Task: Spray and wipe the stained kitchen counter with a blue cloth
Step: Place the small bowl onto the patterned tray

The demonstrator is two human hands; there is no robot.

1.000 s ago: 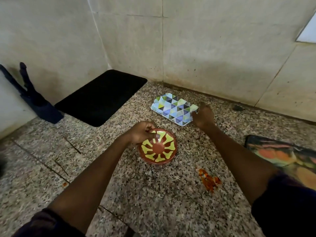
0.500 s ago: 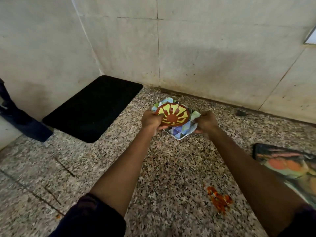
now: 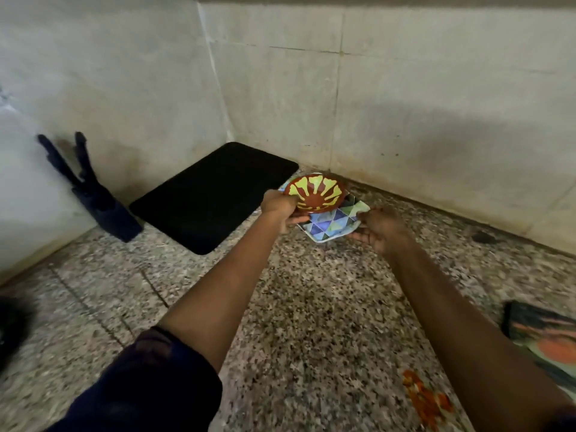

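Note:
A red-orange stain [image 3: 425, 399] lies on the speckled granite counter [image 3: 311, 322] at the lower right. My left hand [image 3: 279, 208] grips the rim of a small red bowl with yellow-green rays [image 3: 314, 193], which sits on a rectangular tray with blue and green triangles [image 3: 333, 224]. My right hand [image 3: 378, 227] holds the tray's right edge. Bowl and tray are near the back wall, beside the corner. No blue cloth or spray bottle is in view.
A black mat [image 3: 215, 194] lies in the back left corner. A dark knife block [image 3: 103, 201] leans at the left wall. A colourful board or mat [image 3: 545, 338] sits at the right edge. Something dark and blurred [image 3: 12, 322] shows at the far left.
My left hand carried the bowl from the counter's middle onto the tray. Both hands then moved bowl and tray back toward the wall corner.

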